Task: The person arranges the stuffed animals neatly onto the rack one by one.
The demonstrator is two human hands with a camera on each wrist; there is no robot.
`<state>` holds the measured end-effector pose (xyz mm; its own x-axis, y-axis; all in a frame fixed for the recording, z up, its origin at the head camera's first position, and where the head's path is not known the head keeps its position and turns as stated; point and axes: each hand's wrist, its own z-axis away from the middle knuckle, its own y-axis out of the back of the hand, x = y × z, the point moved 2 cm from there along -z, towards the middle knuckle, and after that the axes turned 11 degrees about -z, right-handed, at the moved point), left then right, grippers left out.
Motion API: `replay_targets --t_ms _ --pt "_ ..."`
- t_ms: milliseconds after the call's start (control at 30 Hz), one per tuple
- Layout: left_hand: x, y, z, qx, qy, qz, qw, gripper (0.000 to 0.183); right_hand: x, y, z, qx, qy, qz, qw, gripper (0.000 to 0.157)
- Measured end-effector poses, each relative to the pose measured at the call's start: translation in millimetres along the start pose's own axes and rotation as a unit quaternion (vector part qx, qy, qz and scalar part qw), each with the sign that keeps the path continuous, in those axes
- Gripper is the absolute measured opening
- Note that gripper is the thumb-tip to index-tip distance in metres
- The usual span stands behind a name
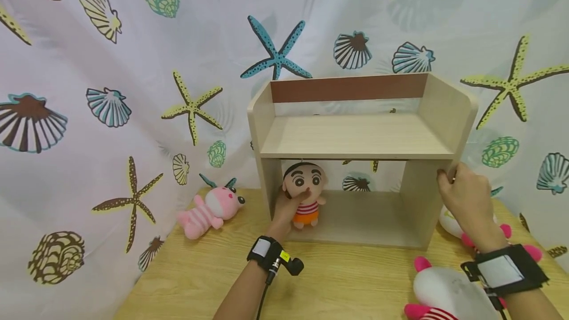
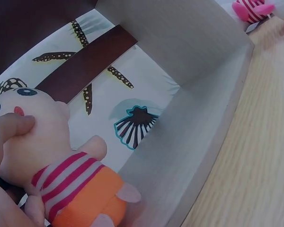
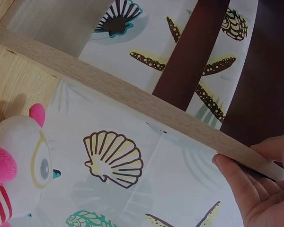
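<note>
A plush doll (image 1: 305, 196) with thick dark eyebrows, a striped shirt and orange shorts stands in the lower compartment of a small wooden shelf (image 1: 355, 137), close to its left side panel. My left hand (image 1: 286, 209) grips the doll around its head and side, the thumb across its face. In the left wrist view the doll (image 2: 80, 184) leans, its orange shorts over the shelf floor. My right hand (image 1: 467, 201) pinches the front edge of the right side panel, as the right wrist view shows with fingers (image 3: 236, 184) on the outer face.
A pink striped plush toy (image 1: 211, 211) lies on the wooden table (image 1: 178, 280) left of the shelf. Two white plush toys with pink limbs are at the right, one (image 1: 449, 290) in front and another (image 1: 451, 223) partly behind my right hand. A shell-patterned cloth (image 1: 311, 9) hangs behind.
</note>
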<state>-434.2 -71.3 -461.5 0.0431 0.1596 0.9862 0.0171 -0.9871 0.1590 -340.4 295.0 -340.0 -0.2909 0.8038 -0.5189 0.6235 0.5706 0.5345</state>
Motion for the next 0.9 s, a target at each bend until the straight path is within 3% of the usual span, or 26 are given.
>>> replay_targets --t_ms 200,433,667,900 --pt "5.4 -4.7 -6.6 0.008 0.006 0.021 0.9997 0.079 0 0.3 1 0.003 0.003 0.001 1.0 0.028" --pt "0.1 -8.4 -19.1 0.011 0.006 0.036 0.9993 0.082 -1 0.7 -1 0.012 0.015 -0.002 1.0 0.027" --pt "-3.5 -10.9 -23.2 0.009 0.011 0.03 0.9994 0.077 0 0.7 0 0.015 0.012 0.004 1.0 0.028" --pt "-5.3 -13.6 -25.8 0.028 0.018 0.013 0.9993 0.087 0 0.0 0 0.025 0.011 0.006 1.0 0.028"
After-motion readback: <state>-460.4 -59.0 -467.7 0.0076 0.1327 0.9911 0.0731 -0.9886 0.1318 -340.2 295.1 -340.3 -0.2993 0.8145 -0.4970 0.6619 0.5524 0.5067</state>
